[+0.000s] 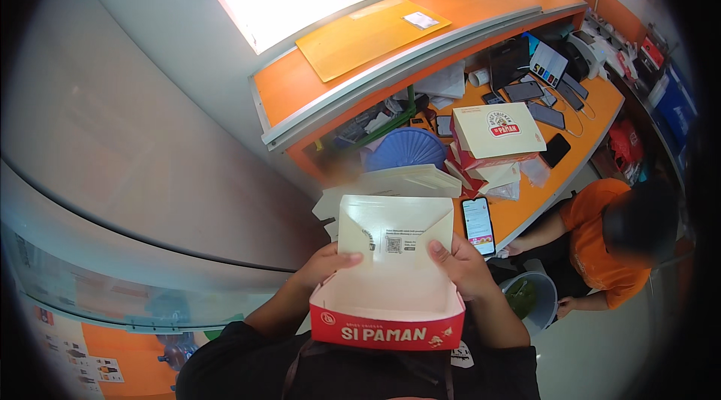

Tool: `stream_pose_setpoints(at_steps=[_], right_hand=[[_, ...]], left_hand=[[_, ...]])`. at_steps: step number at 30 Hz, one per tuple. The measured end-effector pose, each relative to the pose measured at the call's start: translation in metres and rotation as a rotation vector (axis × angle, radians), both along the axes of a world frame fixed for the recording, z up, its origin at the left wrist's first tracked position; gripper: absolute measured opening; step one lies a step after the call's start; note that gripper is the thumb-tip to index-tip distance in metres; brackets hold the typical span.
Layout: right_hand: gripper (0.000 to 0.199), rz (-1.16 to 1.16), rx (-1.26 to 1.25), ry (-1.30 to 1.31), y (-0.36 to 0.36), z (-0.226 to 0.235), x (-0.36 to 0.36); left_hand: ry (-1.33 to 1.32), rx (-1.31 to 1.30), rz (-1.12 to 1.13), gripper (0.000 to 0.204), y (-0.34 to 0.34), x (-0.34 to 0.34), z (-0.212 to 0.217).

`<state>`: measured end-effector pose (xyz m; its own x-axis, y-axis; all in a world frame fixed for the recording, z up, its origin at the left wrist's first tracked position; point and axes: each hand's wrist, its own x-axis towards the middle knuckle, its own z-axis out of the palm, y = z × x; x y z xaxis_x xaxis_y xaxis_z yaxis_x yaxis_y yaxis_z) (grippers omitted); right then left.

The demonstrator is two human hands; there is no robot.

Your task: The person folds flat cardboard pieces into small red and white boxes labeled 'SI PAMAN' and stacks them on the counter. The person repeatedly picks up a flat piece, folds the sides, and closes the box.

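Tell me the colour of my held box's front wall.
The front wall is red with white print, clearest in the head view.

Black shirt (338,371) showed along frame's lower edge, short-sleeved; I saw white print (462,357) right of bottom centre, thin dark straps (448,379) down front.

An orange table (527,208) filled the right centre of the frame. A lit phone (478,226) lay at its lower edge; farther up and right, a black phone (556,150) lay beside a cream-and-red box (499,129). More phones (546,116) clustered at upper right. Across the top, an orange ledge (496,6) carried a yellow sheet (360,39).
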<state>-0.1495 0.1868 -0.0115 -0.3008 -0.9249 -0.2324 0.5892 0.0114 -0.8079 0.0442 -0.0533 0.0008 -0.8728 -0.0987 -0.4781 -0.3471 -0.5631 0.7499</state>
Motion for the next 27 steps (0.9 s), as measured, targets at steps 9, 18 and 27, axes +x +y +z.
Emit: stream_pose_setpoints(at_steps=[9, 18, 27], right_hand=[[0.075, -0.175, -0.181, 0.178, -0.010, -0.003, 0.022], [0.065, -0.055, -0.141, 0.159, 0.000, -0.029, 0.021], [0.075, -0.893, -0.295, 0.348, -0.027, 0.008, 0.039]], left_hand=[[0.153, 0.169, 0.057, 0.079, 0.005, -0.007, 0.003], [0.255, 0.225, -0.091, 0.085, -0.017, 0.005, -0.045], [0.922, 0.299, 0.006, 0.103, 0.028, -0.015, -0.030]])
